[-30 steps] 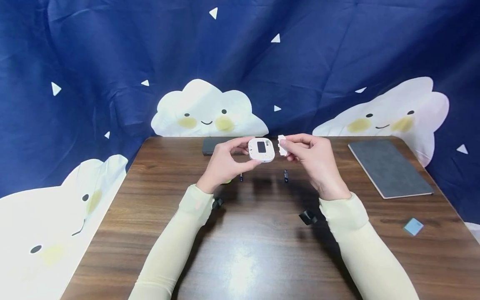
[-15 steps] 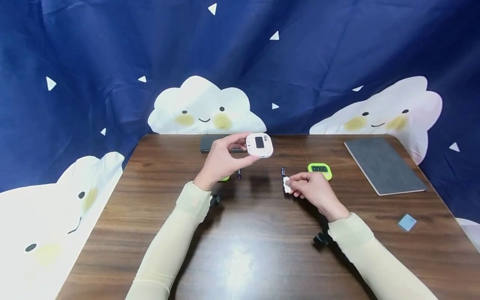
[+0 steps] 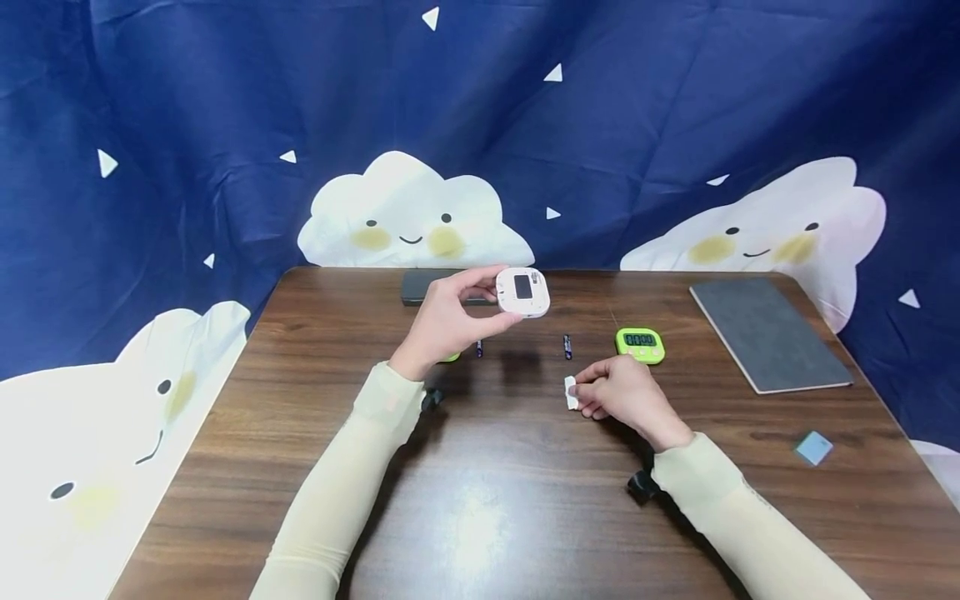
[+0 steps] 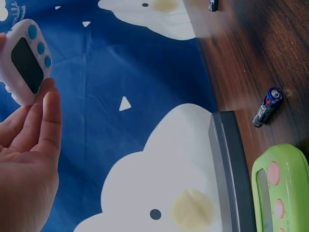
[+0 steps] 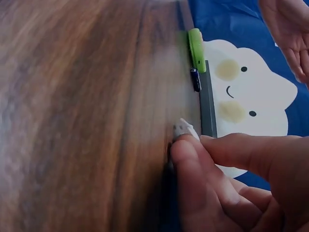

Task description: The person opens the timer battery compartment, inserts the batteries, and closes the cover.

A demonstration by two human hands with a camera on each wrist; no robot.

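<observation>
My left hand grips a white digital timer by its edges, raised above the table. Its back faces the head camera; in the left wrist view the front shows a dark display and blue buttons. Low over the table, my right hand pinches a small white battery cover between thumb and fingers. Whether the cover touches the wood cannot be told. Just beyond it lies a dark battery. Another battery lies near the left hand. A green timer stands right behind my right hand.
A second green timer sits on the left, mostly hidden by the left hand in the head view. At the back edge lies a dark flat case. A grey notebook and a small blue block lie at the right.
My right hand has come down from beside the white timer towards the table, carrying the cover nearer to me. The green timer on the right has come into view. My left hand has barely moved.
</observation>
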